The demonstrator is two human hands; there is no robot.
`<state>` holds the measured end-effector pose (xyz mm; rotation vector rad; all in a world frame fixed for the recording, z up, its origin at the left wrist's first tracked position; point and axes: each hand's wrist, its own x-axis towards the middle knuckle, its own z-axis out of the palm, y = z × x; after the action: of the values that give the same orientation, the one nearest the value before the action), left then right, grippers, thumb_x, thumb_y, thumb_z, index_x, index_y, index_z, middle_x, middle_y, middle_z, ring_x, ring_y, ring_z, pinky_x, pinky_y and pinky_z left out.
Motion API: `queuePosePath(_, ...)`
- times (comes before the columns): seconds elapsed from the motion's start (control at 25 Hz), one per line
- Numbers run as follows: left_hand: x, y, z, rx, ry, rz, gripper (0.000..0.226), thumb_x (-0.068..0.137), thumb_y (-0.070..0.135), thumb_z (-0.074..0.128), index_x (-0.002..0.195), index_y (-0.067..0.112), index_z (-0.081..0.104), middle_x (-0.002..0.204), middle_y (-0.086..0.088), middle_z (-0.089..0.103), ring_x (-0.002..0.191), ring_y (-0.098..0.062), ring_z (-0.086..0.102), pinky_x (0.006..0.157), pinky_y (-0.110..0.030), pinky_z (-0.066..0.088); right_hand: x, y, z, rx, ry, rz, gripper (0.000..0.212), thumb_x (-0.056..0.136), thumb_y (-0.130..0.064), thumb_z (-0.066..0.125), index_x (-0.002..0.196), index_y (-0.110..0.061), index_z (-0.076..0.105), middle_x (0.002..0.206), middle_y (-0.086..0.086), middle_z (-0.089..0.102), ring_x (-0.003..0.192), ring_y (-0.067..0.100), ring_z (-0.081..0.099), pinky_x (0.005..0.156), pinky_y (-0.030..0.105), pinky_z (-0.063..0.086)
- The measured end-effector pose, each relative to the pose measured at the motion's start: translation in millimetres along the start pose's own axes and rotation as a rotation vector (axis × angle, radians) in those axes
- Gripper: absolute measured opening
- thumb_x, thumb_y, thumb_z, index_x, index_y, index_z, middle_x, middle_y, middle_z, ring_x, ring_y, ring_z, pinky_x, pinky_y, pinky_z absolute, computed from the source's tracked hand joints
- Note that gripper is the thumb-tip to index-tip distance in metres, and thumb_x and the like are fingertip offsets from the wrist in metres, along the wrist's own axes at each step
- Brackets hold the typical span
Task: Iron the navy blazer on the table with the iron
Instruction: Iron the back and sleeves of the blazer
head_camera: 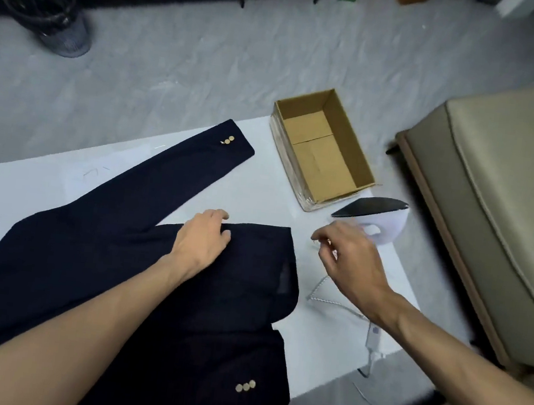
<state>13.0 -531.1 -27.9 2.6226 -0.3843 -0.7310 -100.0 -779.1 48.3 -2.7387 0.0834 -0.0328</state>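
The navy blazer (96, 250) lies spread on the white table (261, 182), one sleeve with gold buttons stretched toward the far edge. My left hand (204, 238) rests on the blazer's top hem, its fingers curled over the edge of the cloth. My right hand (348, 260) hovers above the table between the blazer and the iron, fingers loosely curled and holding nothing. The white iron (379, 222) stands tipped on its side near the table's right edge, dark soleplate facing up. Its cord (331, 299) runs across the table under my right wrist.
An open cardboard box (323, 152) sits at the far right corner of the table, just behind the iron. A beige upholstered seat (495, 210) stands close to the right. A black mesh bin (53, 15) is on the grey floor at the far left.
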Motion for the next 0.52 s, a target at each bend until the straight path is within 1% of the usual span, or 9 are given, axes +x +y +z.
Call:
queuePosePath(0.08, 0, 32, -2, -0.002, -0.03, 0.023, 0.041, 0.099, 0.03, 0.05, 0.138, 0.019, 0.049, 0.136, -0.001, 0.056, 0.118, -0.022, 0.056, 0.095, -0.036, 0.045, -36, 9, -13, 0.024, -0.063, 0.022, 0.02, 0.081, -0.006, 0.063, 0.088, -0.023, 0.068, 0.081, -0.014, 0.062, 0.066, 0.007, 0.052, 0.058, 0.027, 0.043)
queuePosePath(0.12, 1, 43, -3, -0.006, -0.042, 0.025, 0.04, 0.099, 0.031, 0.05, 0.137, 0.019, 0.05, 0.133, -0.002, 0.058, 0.115, -0.022, 0.057, 0.092, -0.036, 0.046, -49, 16, -15, 0.05, -0.055, 0.098, 0.019, 0.081, -0.008, 0.062, 0.085, -0.025, 0.068, 0.076, -0.018, 0.061, 0.06, 0.007, 0.051, 0.057, 0.025, 0.042)
queuePosePath(0.2, 3, 61, 0, -0.011, -0.06, 0.022, 0.04, 0.099, 0.031, 0.05, 0.137, 0.019, 0.05, 0.129, -0.003, 0.061, 0.11, -0.022, 0.06, 0.088, -0.036, 0.048, -66, 42, -13, 0.178, 0.058, 0.418, 0.018, 0.081, -0.01, 0.057, 0.075, -0.026, 0.064, 0.064, -0.02, 0.059, 0.056, 0.009, 0.053, 0.057, 0.027, 0.043)
queuePosePath(0.28, 6, 73, 7, -0.013, -0.067, 0.015, 0.04, 0.099, 0.03, 0.051, 0.137, 0.018, 0.05, 0.128, -0.004, 0.062, 0.11, -0.024, 0.061, 0.087, -0.036, 0.049, -68, 78, -5, 0.316, 0.23, 0.777, 0.016, 0.083, -0.011, 0.051, 0.073, -0.021, 0.06, 0.066, -0.009, 0.063, 0.067, 0.021, 0.061, 0.064, 0.034, 0.047)
queuePosePath(0.32, 7, 77, 11, -0.011, -0.074, 0.009, 0.041, 0.098, 0.029, 0.051, 0.137, 0.017, 0.05, 0.128, -0.005, 0.062, 0.111, -0.024, 0.06, 0.088, -0.037, 0.049, -65, 97, 0, 0.381, 0.284, 0.905, 0.01, 0.083, -0.012, 0.052, 0.08, -0.017, 0.059, 0.074, -0.003, 0.065, 0.076, 0.028, 0.063, 0.069, 0.037, 0.049)
queuePosePath(0.36, 8, 80, 16, -0.011, -0.085, 0.0, 0.041, 0.098, 0.029, 0.051, 0.137, 0.017, 0.051, 0.129, -0.005, 0.062, 0.111, -0.024, 0.06, 0.088, -0.037, 0.048, -59, 112, 6, 0.451, 0.281, 0.989, 0.01, 0.084, -0.014, 0.056, 0.094, -0.014, 0.058, 0.086, 0.003, 0.064, 0.085, 0.031, 0.062, 0.076, 0.039, 0.05)
queuePosePath(0.44, 10, 84, 27, -0.02, -0.108, -0.016, 0.04, 0.097, 0.029, 0.051, 0.135, 0.017, 0.052, 0.129, -0.004, 0.061, 0.108, -0.023, 0.059, 0.086, -0.035, 0.047, -43, 132, 19, 0.582, 0.171, 1.008, 0.041, 0.085, -0.021, 0.065, 0.122, -0.014, 0.05, 0.109, 0.005, 0.056, 0.1, 0.026, 0.057, 0.085, 0.038, 0.048)
queuePosePath(0.48, 11, 86, 33, -0.023, -0.121, -0.021, 0.039, 0.097, 0.028, 0.051, 0.134, 0.017, 0.052, 0.129, -0.003, 0.061, 0.107, -0.022, 0.059, 0.085, -0.034, 0.047, -34, 140, 28, 0.628, 0.123, 0.988, 0.048, 0.085, -0.025, 0.068, 0.127, -0.015, 0.048, 0.115, 0.004, 0.053, 0.103, 0.023, 0.055, 0.085, 0.036, 0.047)
queuePosePath(0.52, 13, 88, 39, -0.026, -0.13, -0.027, 0.039, 0.097, 0.028, 0.052, 0.134, 0.017, 0.052, 0.129, -0.003, 0.061, 0.108, -0.022, 0.059, 0.087, -0.035, 0.047, -25, 147, 35, 0.668, 0.105, 0.98, 0.045, 0.085, -0.028, 0.068, 0.125, -0.015, 0.051, 0.116, 0.004, 0.054, 0.103, 0.023, 0.055, 0.081, 0.033, 0.046)
